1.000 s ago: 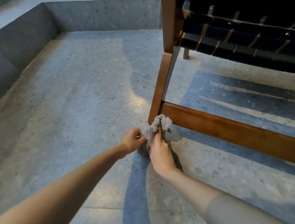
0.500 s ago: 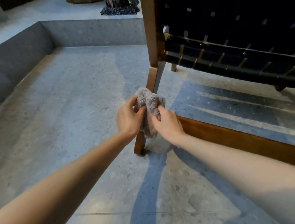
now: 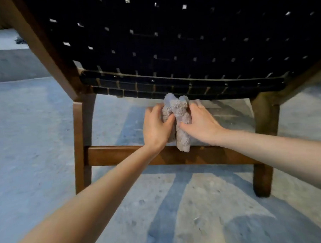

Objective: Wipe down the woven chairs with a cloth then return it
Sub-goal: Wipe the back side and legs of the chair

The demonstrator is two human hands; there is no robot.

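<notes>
A wooden chair with a black woven back (image 3: 171, 43) fills the upper part of the head view, seen from behind. A bunched grey cloth (image 3: 180, 120) hangs in the air just below the lower edge of the webbing and in front of the wooden crossbar (image 3: 120, 155). My left hand (image 3: 155, 128) grips the cloth's left side with thumb and fingers curled round it. My right hand (image 3: 200, 123) holds its right side, thumb pressed into the fabric. The cloth's bottom end dangles over the crossbar.
The chair's left rear leg (image 3: 81, 143) and right rear leg (image 3: 263, 153) stand on a grey terrazzo floor (image 3: 37, 145). A low grey step (image 3: 12, 63) runs along the far left. A dark object (image 3: 20, 40) lies beyond it.
My view has swung from the chair's left leg to the middle of its back. Both hands, still holding the cloth, have risen from the foot of the leg to just under the webbing.
</notes>
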